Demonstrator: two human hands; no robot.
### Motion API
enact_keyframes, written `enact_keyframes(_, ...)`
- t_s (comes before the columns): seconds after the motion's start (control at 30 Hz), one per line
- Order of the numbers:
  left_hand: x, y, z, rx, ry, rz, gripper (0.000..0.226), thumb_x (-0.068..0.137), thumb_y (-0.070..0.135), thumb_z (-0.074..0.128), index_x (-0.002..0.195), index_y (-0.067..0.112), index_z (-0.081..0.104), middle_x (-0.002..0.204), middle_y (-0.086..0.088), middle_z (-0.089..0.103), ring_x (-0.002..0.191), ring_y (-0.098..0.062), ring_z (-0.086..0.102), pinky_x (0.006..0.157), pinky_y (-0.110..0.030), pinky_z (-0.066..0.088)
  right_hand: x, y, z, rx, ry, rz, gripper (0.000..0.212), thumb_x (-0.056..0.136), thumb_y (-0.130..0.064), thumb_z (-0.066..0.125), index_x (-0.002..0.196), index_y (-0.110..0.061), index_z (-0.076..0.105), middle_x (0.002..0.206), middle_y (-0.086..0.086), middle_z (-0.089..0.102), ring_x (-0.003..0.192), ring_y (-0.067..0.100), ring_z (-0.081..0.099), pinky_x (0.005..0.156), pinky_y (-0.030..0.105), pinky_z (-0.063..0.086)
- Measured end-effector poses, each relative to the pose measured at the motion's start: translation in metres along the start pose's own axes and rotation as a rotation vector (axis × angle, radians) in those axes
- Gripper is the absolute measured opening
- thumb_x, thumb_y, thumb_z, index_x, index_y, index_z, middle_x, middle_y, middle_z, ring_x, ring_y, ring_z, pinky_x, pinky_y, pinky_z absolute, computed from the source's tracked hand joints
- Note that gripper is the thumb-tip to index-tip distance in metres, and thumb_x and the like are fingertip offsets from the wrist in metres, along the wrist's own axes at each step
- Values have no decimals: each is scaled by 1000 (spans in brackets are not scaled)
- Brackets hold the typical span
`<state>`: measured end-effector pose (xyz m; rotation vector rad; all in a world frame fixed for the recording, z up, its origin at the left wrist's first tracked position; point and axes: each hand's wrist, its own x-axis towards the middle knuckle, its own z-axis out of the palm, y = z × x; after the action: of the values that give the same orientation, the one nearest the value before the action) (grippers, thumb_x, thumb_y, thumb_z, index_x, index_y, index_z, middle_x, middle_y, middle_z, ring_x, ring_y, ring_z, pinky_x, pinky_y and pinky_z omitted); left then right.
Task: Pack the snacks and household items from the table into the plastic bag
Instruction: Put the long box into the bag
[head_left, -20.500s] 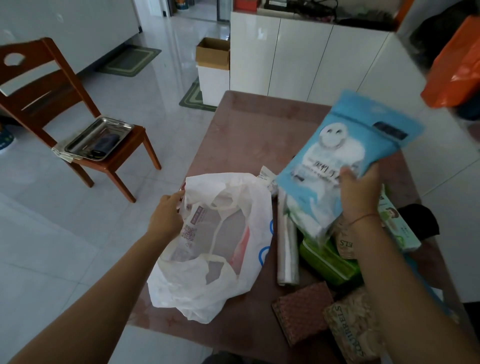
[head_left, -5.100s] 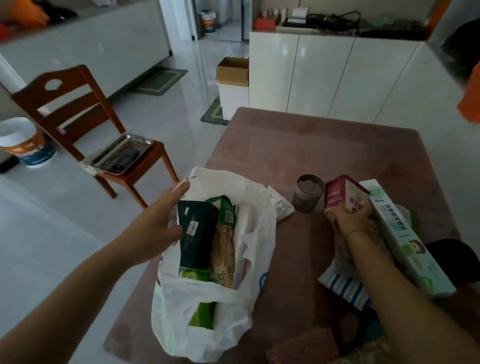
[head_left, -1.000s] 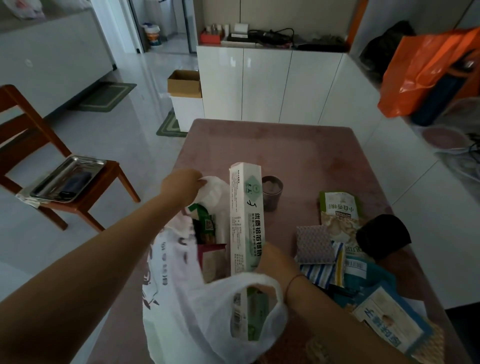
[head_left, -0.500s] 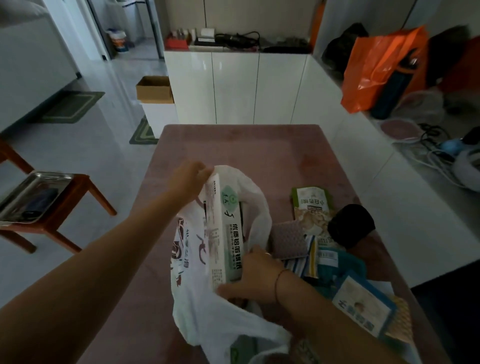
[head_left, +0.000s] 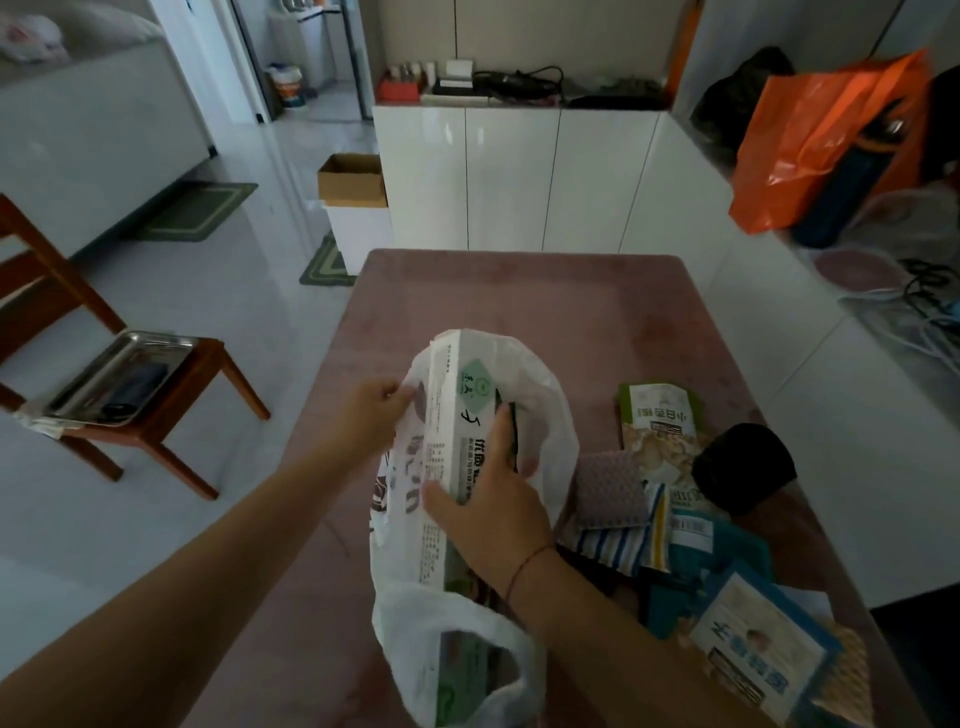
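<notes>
A white plastic bag (head_left: 550, 415) lies on the pink table (head_left: 519, 301) with its mouth toward me. My left hand (head_left: 371, 415) pinches the bag's left rim and holds it up. My right hand (head_left: 491, 509) grips a long white and green box (head_left: 460, 405), which sits lengthwise inside the bag with its far end near the bag's top. To the right lie a green snack packet (head_left: 657, 415), a pink sponge (head_left: 610, 488), a striped cloth (head_left: 618, 545), a black round object (head_left: 743, 467) and teal and blue packets (head_left: 763, 644).
A wooden chair (head_left: 171, 415) with a metal tray (head_left: 117, 374) stands on the floor to the left. White cabinets (head_left: 519, 171) are behind the table, with a cardboard box (head_left: 353, 179) beside them. An orange bag (head_left: 826, 140) sits on the right counter.
The long box has slid deeper into the bag, and my right hand has moved up along it. My left hand still holds the bag's rim. The camera has shifted slightly.
</notes>
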<state>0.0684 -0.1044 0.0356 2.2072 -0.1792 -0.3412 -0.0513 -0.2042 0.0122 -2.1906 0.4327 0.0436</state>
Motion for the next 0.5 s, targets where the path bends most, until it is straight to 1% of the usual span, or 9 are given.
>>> enact_keyframes(0.03, 1, 0, -6, -18, 34, 21, 35, 96, 24, 45, 66, 10, 55, 62, -5, 57, 53, -18, 50, 47, -20, 40, -4, -5, 3, -14, 6, -49, 108, 82, -51, 58, 144, -32, -30, 138, -3, 49, 107, 20, 63, 86, 31, 54)
enact_keyframes(0.07, 0, 1, -12, -49, 67, 44, 36, 95, 26, 46, 66, 9, 56, 61, -5, 55, 54, -19, 51, 53, -26, 41, -8, -9, 8, -35, 8, -84, 109, 83, -52, 56, 143, -32, -33, 138, -3, 50, 107, 19, 62, 90, 33, 52)
enact_keyframes(0.13, -2, -1, -20, -126, 120, 60, 34, 94, 27, 47, 76, 2, 61, 66, -9, 60, 60, -24, 56, 60, -35, 45, -10, -13, 17, -81, 3, -113, 108, 84, -54, 52, 139, -31, -37, 134, -2, 53, 104, 19, 62, 94, 37, 50)
enact_keyframes(0.17, -2, -4, -24, -159, 145, 58, 31, 94, 26, 47, 80, 2, 61, 70, -10, 63, 64, -26, 61, 62, -38, 49, -8, -14, 23, -112, -1, -112, 108, 83, -57, 50, 136, -30, -41, 130, 0, 56, 101, 20, 63, 92, 38, 51)
enact_keyframes(0.23, -3, -7, -25, -174, 186, 46, 25, 94, 23, 47, 81, 7, 60, 73, -11, 65, 70, -30, 66, 68, -43, 54, -2, -11, 30, -156, -20, -73, 110, 82, -58, 48, 132, -28, -45, 120, 3, 62, 93, 22, 65, 86, 40, 54)
enact_keyframes(0.3, -3, -9, -28, -207, 210, 35, 21, 93, 22, 46, 79, 10, 57, 74, -12, 65, 74, -34, 68, 72, -47, 55, 5, -11, 34, -187, -50, -19, 111, 82, -57, 49, 136, -26, -43, 116, 4, 63, 90, 24, 66, 81, 41, 56)
enact_keyframes(0.4, 1, -8, -32, -225, 191, 24, 21, 94, 24, 48, 80, 10, 56, 82, -17, 69, 76, -34, 69, 75, -52, 56, 12, -9, 31, -173, -53, 35, 111, 82, -52, 52, 140, -23, -38, 117, 4, 62, 92, 25, 66, 79, 39, 56)
enact_keyframes(0.5, 4, -6, -37, -184, 136, 13, 20, 93, 24, 49, 78, 11, 56, 87, -20, 68, 77, -33, 69, 77, -51, 56, 24, -3, 22, -83, 19, 109, 105, 83, -48, 53, 145, -27, -29, 123, 4, 60, 95, 26, 65, 79, 39, 57)
